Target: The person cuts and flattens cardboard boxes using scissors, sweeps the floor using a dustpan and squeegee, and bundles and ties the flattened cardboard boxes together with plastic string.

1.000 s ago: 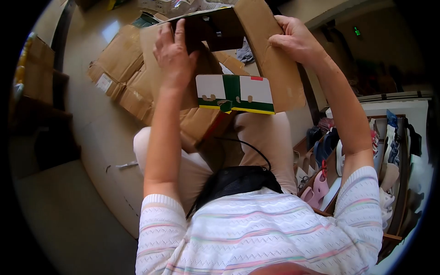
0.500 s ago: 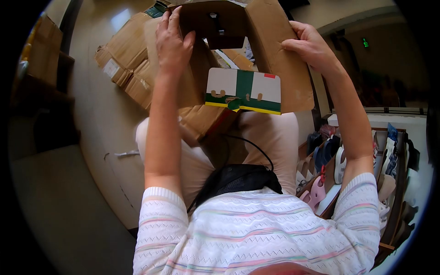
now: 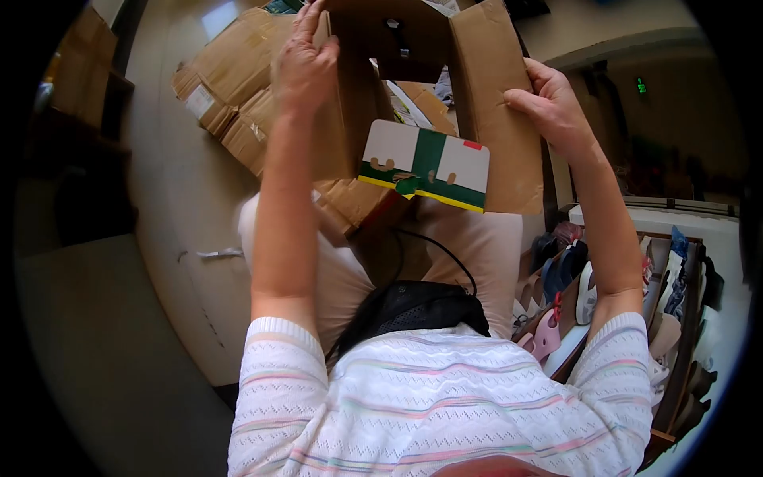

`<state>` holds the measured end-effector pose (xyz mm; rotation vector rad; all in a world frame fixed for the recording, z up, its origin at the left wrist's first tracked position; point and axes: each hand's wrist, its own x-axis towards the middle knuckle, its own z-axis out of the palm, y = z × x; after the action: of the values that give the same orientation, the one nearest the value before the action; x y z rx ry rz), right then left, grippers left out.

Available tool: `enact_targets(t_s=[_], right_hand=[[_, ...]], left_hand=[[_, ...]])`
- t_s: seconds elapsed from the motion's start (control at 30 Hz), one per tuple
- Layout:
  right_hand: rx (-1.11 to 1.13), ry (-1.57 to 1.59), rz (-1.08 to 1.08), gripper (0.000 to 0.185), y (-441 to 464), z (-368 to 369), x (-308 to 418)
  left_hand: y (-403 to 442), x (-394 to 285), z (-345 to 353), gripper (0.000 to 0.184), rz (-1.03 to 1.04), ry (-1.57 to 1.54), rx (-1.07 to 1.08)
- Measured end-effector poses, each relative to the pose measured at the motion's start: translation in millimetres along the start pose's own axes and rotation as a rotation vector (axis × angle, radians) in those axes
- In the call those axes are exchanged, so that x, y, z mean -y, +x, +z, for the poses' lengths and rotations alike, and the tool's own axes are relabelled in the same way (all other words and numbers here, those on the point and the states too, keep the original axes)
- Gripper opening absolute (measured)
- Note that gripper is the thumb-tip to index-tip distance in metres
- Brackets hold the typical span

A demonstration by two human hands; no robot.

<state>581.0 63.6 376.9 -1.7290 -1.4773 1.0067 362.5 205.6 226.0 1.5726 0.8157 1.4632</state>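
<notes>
Before me, above my knees, I hold up an opened cardboard box (image 3: 497, 119) with its flaps spread. My left hand (image 3: 306, 71) is closed on the box's left side near the top, its thumb on the edge. On the other side, my right hand (image 3: 552, 107) pinches the edge of the right flap between thumb and fingers. A printed flap (image 3: 429, 163) in white, green and yellow, with torn patches, hangs at the near side. Through a gap in the box, other cardboard shows behind it.
Flattened cardboard boxes (image 3: 230, 67) lie on the floor beyond my left arm. Another brown carton (image 3: 362, 203) sits between my knees. To the right stands a shoe rack (image 3: 679, 342) with several shoes. A black bag (image 3: 417, 306) with a cord rests on my lap.
The box has shifted slightly right and tilted, its right side dropping a little. My right hand has come down with it; both hands keep their hold.
</notes>
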Motion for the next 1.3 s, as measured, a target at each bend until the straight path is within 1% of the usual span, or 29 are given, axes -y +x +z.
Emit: enact_targets(t_s=[0.07, 0.13, 0.27, 0.37, 0.4, 0.43, 0.47, 0.57, 0.67, 0.77, 0.87, 0.93, 1.0, 1.03, 1.07, 1.13, 1.17, 1.23, 1.3], right_hand=[[-0.048, -0.084, -0.07, 0.026, -7.0, 8.8, -1.0], [-0.106, -0.195, -0.136, 0.026, -12.8, 15.7, -3.0], [-0.217, -0.355, -0.246, 0.029, -31.6, 22.3, -2.1], [-0.317, -0.375, -0.381, 0.032, -48.6, 30.1, -4.5], [-0.324, -0.405, -0.428, 0.032, -51.0, 29.9, -8.1], [-0.33, -0.436, -0.474, 0.033, -54.0, 27.6, -12.8], [-0.337, -0.469, -0.519, 0.033, -56.5, 25.5, -16.2], [-0.369, -0.435, -0.506, 0.033, -60.1, 22.2, -19.9], [-0.383, -0.362, -0.494, 0.031, -60.3, 21.4, -18.8], [-0.408, -0.38, -0.503, 0.03, -58.3, 20.2, -18.9], [-0.401, -0.122, -0.347, 0.029, -49.8, 8.0, -13.3], [-0.385, -0.062, -0.327, 0.032, -26.6, -9.3, -8.1], [-0.336, -0.055, -0.267, 0.035, 2.8, -33.0, -16.0], [-0.294, -0.075, -0.218, 0.035, 18.1, -46.7, -25.3], [-0.249, -0.093, -0.169, 0.036, 31.3, -56.1, -31.3], [-0.156, -0.06, -0.051, 0.036, 50.3, -60.8, -29.5], [-0.111, -0.04, 0.006, 0.036, 58.7, -63.5, -29.8], [-0.091, -0.093, 0.028, 0.036, 75.0, -75.6, -48.6], [-0.086, -0.171, 0.066, 0.037, 81.2, -81.2, -57.7]], left_hand=[[-1.7, -6.8, -3.4, 0.047, -0.259, -0.084, -0.01], [-0.6, -9.4, -3.9, 0.046, -0.077, -0.13, -0.059], [-3.4, -19.2, -2.2, 0.041, 0.026, -0.149, -0.204], [-5.3, -9.2, -0.9, 0.032, 0.01, -0.234, -0.273], [-5.9, -4.3, 0.2, 0.029, 0.006, -0.262, -0.295], [-4.8, 0.3, 2.9, 0.025, 0.042, -0.226, -0.323], [-7.3, 4.6, 5.6, 0.024, 0.049, -0.246, -0.305], [-12.9, -2.4, 15.4, 0.02, 0.07, -0.334, -0.27], [-14.9, -6.9, 20.2, 0.02, 0.094, -0.227, -0.262], [-18.2, -9.0, 19.2, 0.021, 0.166, 0.133, -0.193], [-23.9, -10.1, 24.8, 0.025, 0.217, 0.546, -0.013], [-26.1, -21.7, 27.4, 0.031, 0.265, 0.663, 0.313], [-32.6, -28.6, 37.0, 0.031, 0.148, 0.774, 0.788], [-38.6, -30.1, 41.9, 0.031, 0.134, 0.796, 0.951], [-45.5, -26.7, 45.6, 0.036, 0.146, 0.806, 1.065], [-48.6, -37.7, 50.3, 0.044, 0.079, 0.807, 1.287], [-51.4, -39.9, 51.8, 0.048, 0.094, 0.808, 1.327], [-57.4, -44.3, 55.8, 0.056, 0.125, 0.808, 1.41], [-69.4, -47.8, 65.6, 0.063, 0.183, 0.757, 1.429]])
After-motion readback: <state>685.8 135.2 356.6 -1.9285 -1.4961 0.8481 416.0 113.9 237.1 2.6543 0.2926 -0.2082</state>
